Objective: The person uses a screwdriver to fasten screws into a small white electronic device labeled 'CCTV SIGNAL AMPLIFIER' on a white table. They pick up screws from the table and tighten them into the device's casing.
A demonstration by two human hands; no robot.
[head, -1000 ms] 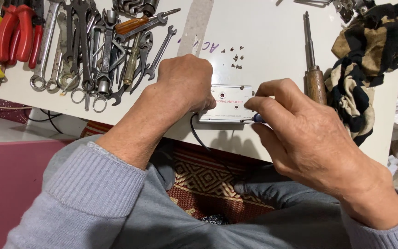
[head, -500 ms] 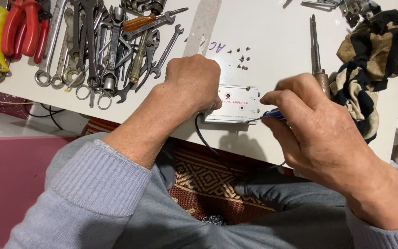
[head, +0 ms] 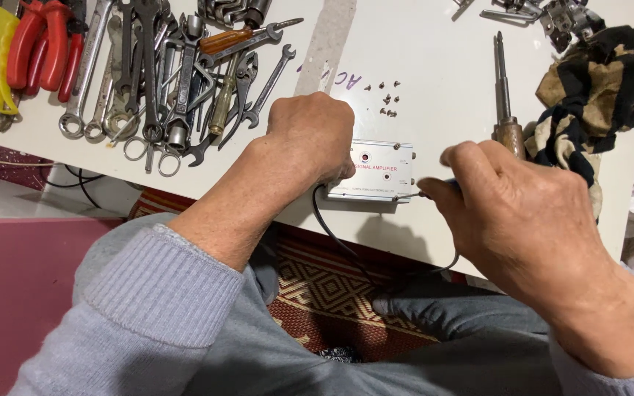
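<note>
Two hands (head: 310, 136) on grey rect. box (head: 379, 172)

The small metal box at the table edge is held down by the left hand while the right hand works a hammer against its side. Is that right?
Not quite: the head view shows the right hand holding a thin screwdriver, not a hammer, against the side of the small metal box. The left hand does hold it down.
</note>
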